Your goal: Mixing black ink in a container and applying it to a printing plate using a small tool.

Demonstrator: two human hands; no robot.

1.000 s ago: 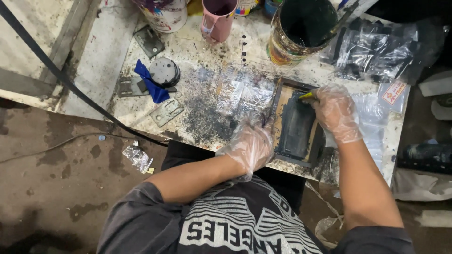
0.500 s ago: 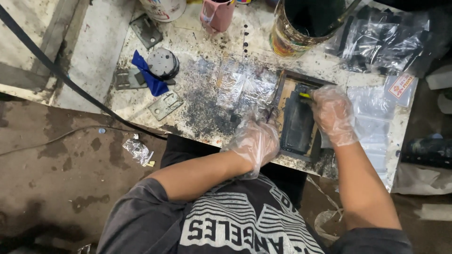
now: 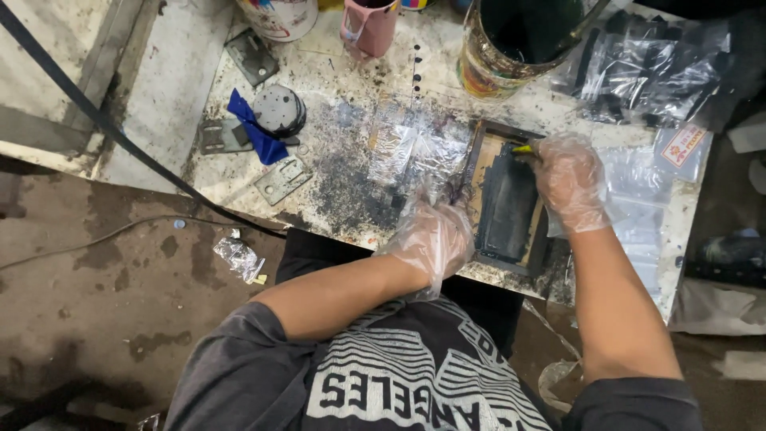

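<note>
A small wooden frame (image 3: 476, 168) smeared with black ink lies on the stained worktable (image 3: 335, 72). My left hand (image 3: 435, 237), in a clear plastic glove, presses on the frame's left edge. My right hand (image 3: 570, 182), also gloved, grips a small yellow-handled tool (image 3: 523, 149) at the top of the dark inked panel (image 3: 507, 203) inside the frame.
A large tin of black ink (image 3: 519, 40) stands behind the frame. A pink cup (image 3: 369, 24), a round metal part on a blue rag (image 3: 275, 112) and metal brackets (image 3: 281, 179) lie to the left. Clear plastic bags (image 3: 654, 72) pile at the right. A black cable (image 3: 112, 128) crosses the left side.
The view has shifted slightly. My right hand with the tool has stayed near the frame's top edge; my left hand still holds the frame's left side.
</note>
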